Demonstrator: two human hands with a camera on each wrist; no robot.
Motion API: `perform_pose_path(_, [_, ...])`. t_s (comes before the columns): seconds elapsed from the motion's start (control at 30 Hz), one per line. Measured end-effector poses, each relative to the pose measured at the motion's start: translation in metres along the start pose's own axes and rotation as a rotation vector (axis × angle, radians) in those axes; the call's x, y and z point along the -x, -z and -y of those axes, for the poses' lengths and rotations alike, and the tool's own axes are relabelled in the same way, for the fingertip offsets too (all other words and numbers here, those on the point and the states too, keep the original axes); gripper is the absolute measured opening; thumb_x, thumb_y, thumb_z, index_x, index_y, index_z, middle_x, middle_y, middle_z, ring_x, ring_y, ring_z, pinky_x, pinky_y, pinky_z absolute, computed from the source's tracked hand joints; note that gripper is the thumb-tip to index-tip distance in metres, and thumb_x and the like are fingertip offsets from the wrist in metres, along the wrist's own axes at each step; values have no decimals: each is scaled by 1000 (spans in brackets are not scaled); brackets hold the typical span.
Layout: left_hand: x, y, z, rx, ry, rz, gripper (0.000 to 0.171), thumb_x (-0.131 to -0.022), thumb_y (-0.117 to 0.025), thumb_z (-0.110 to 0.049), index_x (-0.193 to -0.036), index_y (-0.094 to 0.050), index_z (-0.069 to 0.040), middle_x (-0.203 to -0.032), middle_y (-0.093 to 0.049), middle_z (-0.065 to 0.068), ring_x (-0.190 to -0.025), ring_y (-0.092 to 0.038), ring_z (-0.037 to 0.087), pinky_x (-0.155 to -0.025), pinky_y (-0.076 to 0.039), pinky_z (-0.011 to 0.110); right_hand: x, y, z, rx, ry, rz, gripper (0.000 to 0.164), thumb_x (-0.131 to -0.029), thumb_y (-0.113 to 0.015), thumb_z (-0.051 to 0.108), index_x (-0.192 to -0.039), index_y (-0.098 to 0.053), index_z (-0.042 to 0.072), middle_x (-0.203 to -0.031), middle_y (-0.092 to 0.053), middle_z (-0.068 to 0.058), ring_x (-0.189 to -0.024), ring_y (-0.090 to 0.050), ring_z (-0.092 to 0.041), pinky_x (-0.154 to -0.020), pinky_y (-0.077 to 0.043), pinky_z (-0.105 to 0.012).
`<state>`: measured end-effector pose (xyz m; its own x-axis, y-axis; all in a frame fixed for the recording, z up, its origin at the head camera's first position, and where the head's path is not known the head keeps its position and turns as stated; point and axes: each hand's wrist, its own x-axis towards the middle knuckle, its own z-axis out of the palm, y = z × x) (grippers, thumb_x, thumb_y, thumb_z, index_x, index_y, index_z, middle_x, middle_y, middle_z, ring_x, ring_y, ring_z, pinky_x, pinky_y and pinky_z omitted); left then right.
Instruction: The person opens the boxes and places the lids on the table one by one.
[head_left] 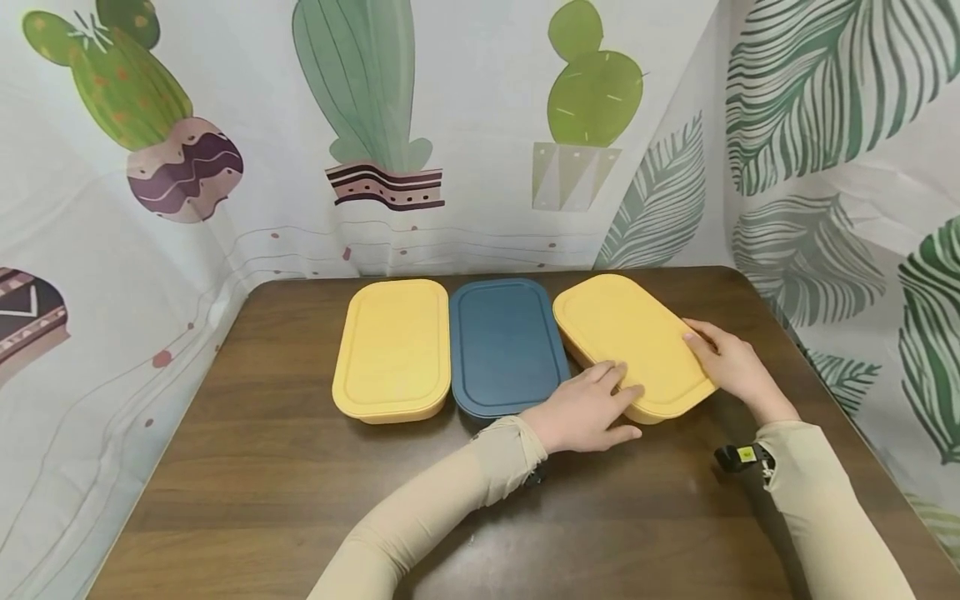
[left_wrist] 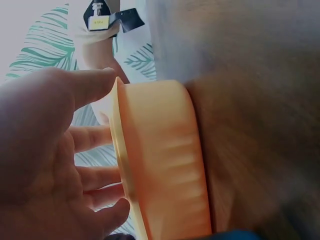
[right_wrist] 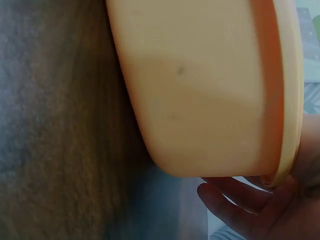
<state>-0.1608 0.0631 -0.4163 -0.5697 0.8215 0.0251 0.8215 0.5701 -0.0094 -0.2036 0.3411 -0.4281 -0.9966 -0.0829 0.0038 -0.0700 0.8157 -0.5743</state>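
Observation:
A lidded yellow food container (head_left: 637,342) sits at an angle on the right side of the table. My left hand (head_left: 583,410) reaches across to its near left corner, fingertips resting on the lid's edge. In the left wrist view those fingers (left_wrist: 92,177) are loosely extended against the lid, above the ribbed side wall. With my right hand (head_left: 731,362) I hold the container's right long side, thumb on the lid. The right wrist view shows the fingers (right_wrist: 235,200) of that hand along the side below the rim; its thumb is hidden there.
A blue lidded container (head_left: 510,346) stands just left of the angled one, and another yellow container (head_left: 393,350) stands beside it. All are on a brown wooden table (head_left: 247,500). Behind it hangs a cloth (head_left: 480,100) printed with cacti and leaves.

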Motion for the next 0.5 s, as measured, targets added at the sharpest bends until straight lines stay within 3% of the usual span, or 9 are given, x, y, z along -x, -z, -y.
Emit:
perform_pose_path(0.13, [-1,-1,0,24,-17,2,59,-103,-45,-54,-152,-45,-21,-157,-38,12,-147,-30,24,-116,-32,29,-1,-1,-4,-9,-24,-23,64,-107,-38,49,-149,-46,2,-119,-64,-30,-98,-61,-40,-82,-47,-57])
perform_pose_path(0.33, [-6,-2,15,244,2,47,61,-104,-43,-54,-156,-39,-21,-162,-31,9,-150,-23,21,-117,-27,27,3,-10,-1,5,-33,-87,63,-108,-39,45,-153,-39,2,-136,-51,-37,-120,-49,-57,-92,-40,-69])
perform_pose_path(0.5, [-10,4,36,284,104,-4,61,-105,-46,-50,-156,-40,-18,-162,-30,11,-150,-25,26,-119,-28,36,16,-12,6,-17,7,-119,66,-107,-46,38,-157,-28,-1,-148,-38,-38,-132,-37,-58,-101,-33,-70])
